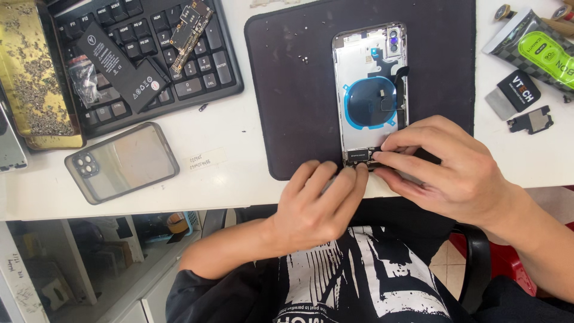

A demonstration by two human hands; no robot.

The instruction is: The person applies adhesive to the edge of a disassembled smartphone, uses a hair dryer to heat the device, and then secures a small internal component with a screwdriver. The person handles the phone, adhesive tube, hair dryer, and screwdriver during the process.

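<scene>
An opened phone housing (371, 90) lies face up on a black work mat (287, 90), showing a round blue coil and a camera module at the top. My left hand (317, 203) rests at the mat's near edge, fingertips touching the housing's bottom end. My right hand (445, 164) lies over the bottom right corner, thumb and forefinger pinched on a small dark part at the housing's lower end.
A black keyboard (209, 66) at the back left carries a black L-shaped battery (122, 66) and a circuit board (190, 30). A clear grey phone case (122, 161) lies near the white desk's edge. A gold tray (33, 72) sits far left; a tube (535, 48) and small parts far right.
</scene>
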